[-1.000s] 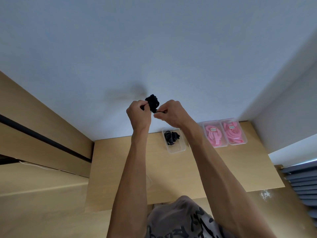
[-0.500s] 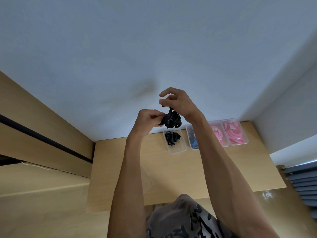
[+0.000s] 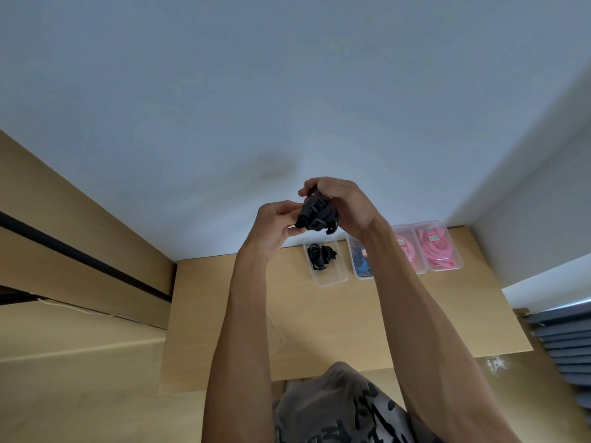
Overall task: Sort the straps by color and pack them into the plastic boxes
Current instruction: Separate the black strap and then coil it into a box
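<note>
Step in hand: bundling black strap [image 3: 317, 215], held in air above tabletop [image 3: 319, 327]. Left hand [image 3: 275, 226] and right hand [image 3: 339, 206] fingers curled, pinching bundle. Next: lower into box [image 3: 332, 278] holding other black strap [image 3: 320, 256]; keep coil tight.

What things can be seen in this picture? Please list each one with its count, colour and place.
Held strap: one, black, bundled, gripped by both hands above the desk.
Boxes: four, clear plastic, in a row at the desk's back edge.
Leftmost box: holds one black strap.
Second box: blue straps, partly hidden by the right arm.
Two right boxes: pink straps.
Desk: one, light wood.
Wall: pale grey.
Left hand: grips the held strap.
Right hand: grips the held strap.
</note>
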